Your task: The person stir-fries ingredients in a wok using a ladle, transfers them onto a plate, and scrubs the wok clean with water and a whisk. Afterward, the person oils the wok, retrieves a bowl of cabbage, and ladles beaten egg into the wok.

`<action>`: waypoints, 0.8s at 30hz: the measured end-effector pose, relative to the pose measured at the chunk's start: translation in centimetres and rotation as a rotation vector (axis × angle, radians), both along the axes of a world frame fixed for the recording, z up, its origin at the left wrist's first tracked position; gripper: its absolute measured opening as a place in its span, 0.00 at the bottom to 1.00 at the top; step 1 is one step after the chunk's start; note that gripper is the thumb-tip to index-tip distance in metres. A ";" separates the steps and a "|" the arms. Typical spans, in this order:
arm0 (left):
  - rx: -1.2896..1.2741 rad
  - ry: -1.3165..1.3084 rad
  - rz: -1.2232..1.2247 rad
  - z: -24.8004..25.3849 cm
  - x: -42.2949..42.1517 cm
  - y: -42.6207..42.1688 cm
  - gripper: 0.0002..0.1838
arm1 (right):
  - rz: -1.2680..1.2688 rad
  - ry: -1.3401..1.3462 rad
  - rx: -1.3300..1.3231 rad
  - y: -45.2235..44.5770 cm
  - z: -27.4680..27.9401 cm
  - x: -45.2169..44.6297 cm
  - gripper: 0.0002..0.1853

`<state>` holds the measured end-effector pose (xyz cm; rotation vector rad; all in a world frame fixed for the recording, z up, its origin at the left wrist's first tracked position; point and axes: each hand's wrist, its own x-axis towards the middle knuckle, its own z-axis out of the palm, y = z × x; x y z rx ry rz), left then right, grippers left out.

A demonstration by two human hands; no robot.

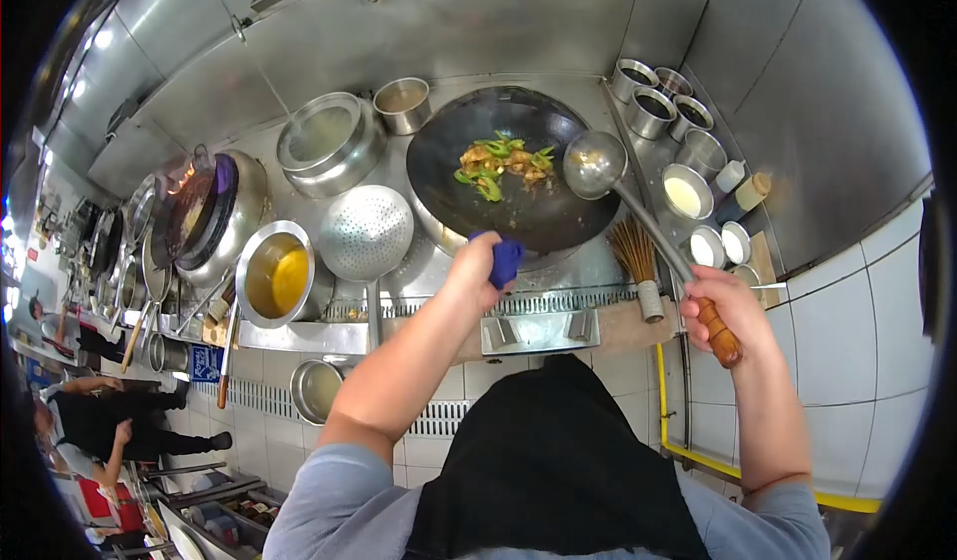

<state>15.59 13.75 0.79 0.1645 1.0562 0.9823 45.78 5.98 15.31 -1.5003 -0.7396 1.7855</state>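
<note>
A large black wok (568, 223) sits on the stove, with green pepper pieces and browned food (506, 163) in its middle. My left hand (483, 266) is closed round a blue cloth (506, 261) at the wok's near edge; the edge under the cloth is hidden. In my right hand (720, 306) is the wooden-ended handle of a long metal ladle (595, 164). The ladle's bowl is over the right side of the wok, apart from the food.
Left of the wok are a perforated strainer (367, 233), a pot of yellow liquid (252, 281) and a lidded pot (324, 141). A bamboo brush (649, 301) and seasoning containers (688, 193) stand right. Other people (110, 420) are at far left.
</note>
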 end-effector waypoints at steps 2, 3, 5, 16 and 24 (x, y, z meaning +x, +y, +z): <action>0.130 0.163 0.050 -1.7 0.5 -1.4 0.11 | -0.059 -0.020 -0.029 1.3 -0.2 -0.2 0.31; 0.229 0.398 0.073 -0.8 1.3 -3.5 0.17 | -0.052 -0.018 -0.004 1.7 -0.6 -0.5 0.31; 0.373 0.700 0.078 -4.3 2.2 -5.6 0.18 | -0.025 -0.084 -0.042 2.8 -1.4 -1.2 0.27; -0.067 -0.223 0.199 -0.6 7.6 -10.0 0.05 | 0.299 0.437 -0.247 0.7 -3.1 2.4 0.08; 0.084 -0.117 0.589 0.3 13.9 -23.9 0.04 | 0.762 0.250 -0.172 -0.7 -2.5 11.0 0.22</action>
